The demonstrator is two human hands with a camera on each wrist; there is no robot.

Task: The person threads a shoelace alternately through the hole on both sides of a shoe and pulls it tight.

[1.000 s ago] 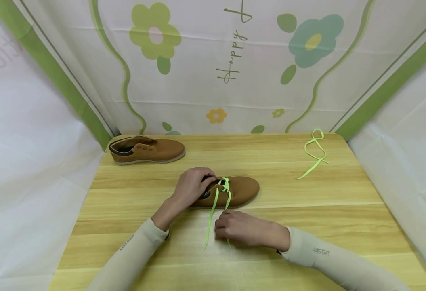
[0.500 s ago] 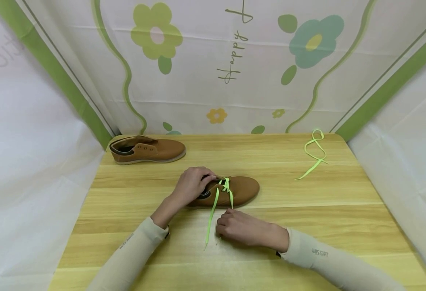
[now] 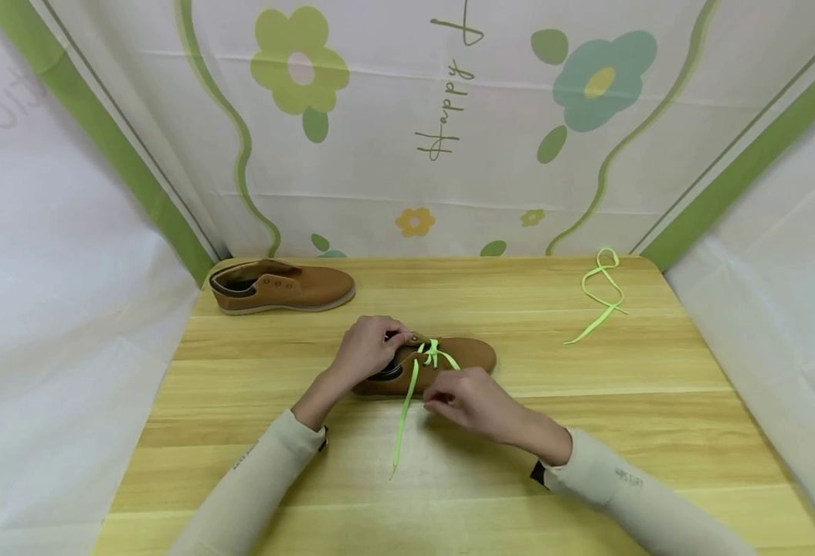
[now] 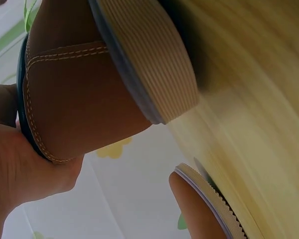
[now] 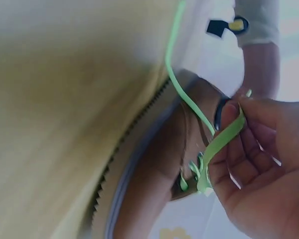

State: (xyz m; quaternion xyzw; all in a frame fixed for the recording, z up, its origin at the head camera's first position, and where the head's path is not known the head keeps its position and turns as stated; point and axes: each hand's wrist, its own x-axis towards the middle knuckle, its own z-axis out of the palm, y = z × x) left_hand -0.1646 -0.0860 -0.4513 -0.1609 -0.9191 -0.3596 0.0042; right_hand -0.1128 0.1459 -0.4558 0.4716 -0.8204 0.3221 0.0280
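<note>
A brown shoe [image 3: 473,355] lies at mid-table with its toe to the right, a neon green shoelace [image 3: 431,354] threaded through its eyelets. My left hand [image 3: 368,349] grips the upper edge of the shoe's opening near the tongue; in the left wrist view that hand [image 4: 35,169] is at the heel side, its fingertips hidden. My right hand [image 3: 477,403] is at the near side of the shoe. In the right wrist view its thumb and finger pinch one end of the green lace [image 5: 226,137]. The other lace end hangs over the shoe's near side onto the table.
Another brown shoe [image 3: 310,287], with bare eyelets, stands at the table's back left. A second neon green shoelace [image 3: 602,293] lies loosely looped at the back right. Behind the wooden table [image 3: 588,401] hangs a white flowered curtain [image 3: 372,177].
My right hand has lifted up and to the right, drawing its lace end across the shoe's side toward the toe. My left hand has stayed almost in place on the shoe.
</note>
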